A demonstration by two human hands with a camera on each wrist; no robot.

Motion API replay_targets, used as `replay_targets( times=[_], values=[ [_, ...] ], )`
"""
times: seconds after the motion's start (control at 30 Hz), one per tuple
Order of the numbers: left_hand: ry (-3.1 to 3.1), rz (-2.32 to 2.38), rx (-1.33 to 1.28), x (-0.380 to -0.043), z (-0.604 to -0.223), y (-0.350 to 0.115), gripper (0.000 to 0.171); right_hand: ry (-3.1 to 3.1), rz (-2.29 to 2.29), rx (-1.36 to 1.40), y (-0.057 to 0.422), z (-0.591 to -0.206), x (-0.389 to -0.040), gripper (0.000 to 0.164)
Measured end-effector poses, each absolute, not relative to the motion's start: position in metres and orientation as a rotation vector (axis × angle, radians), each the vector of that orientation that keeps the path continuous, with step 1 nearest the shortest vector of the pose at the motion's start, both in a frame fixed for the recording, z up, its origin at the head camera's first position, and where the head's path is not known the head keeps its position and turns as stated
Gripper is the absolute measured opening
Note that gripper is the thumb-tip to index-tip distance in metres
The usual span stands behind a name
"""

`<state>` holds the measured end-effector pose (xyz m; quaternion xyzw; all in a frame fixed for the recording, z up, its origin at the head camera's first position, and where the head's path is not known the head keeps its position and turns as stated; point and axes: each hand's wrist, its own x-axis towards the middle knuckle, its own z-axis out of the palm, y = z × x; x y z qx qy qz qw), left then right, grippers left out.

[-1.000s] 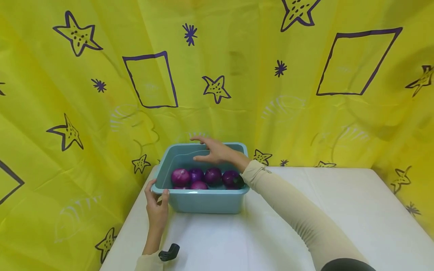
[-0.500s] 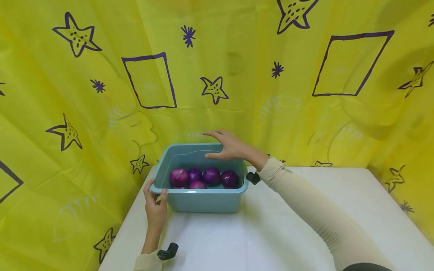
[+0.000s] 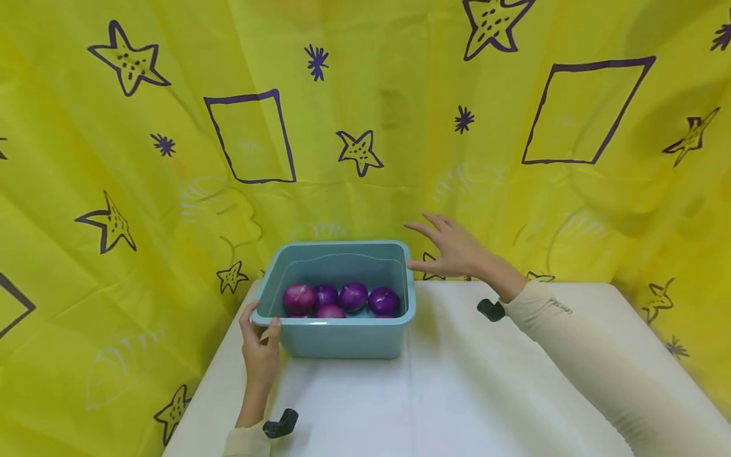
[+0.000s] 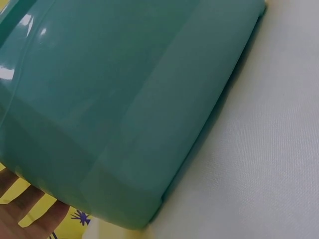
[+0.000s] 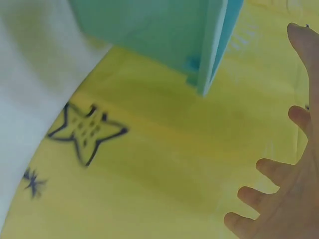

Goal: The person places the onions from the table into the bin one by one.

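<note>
A light blue-green plastic tub (image 3: 342,341) stands upright on the table. Several round purple things (image 3: 353,297), which look like red onions, lie inside it. My left hand (image 3: 261,358) grips the tub's near left corner, thumb on the front and fingers at the left side. In the left wrist view, the fingers (image 4: 50,219) show beside the tub's wall (image 4: 114,99). To the right of the tub, above the table, my right hand (image 3: 457,249) is held in the air with spread fingers and nothing in it. The right wrist view shows it (image 5: 291,199) apart from the tub (image 5: 149,30).
A white-covered table (image 3: 502,381) extends to the right and in front of the tub. Behind and to the left hangs a yellow curtain (image 3: 400,197) with star and square drawings. Black devices sit at both wrists, the right one (image 3: 491,310) near the sleeve.
My right hand has moved from over the tub out to the right, past its right rim, with fingers spread. The left hand keeps its hold on the corner. The purple things look unmoved.
</note>
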<state>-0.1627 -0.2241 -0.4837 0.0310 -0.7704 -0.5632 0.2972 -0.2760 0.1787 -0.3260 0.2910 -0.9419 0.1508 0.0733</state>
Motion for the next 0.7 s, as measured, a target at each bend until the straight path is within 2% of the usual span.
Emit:
replay_targets(
  times=[0.53,0.7],
  values=[
    [-2.038,-1.507,0.09,-0.164,-0.488,-0.227,0.057,-2.907,0.377,0.471,0.331,-0.349,-0.234,0.092],
    [-2.078,-1.507,0.069,-0.163,-0.485,-0.229,0.058,-2.892,0.304,0.376,0.363,-0.358,-0.225,0.094]
  ],
)
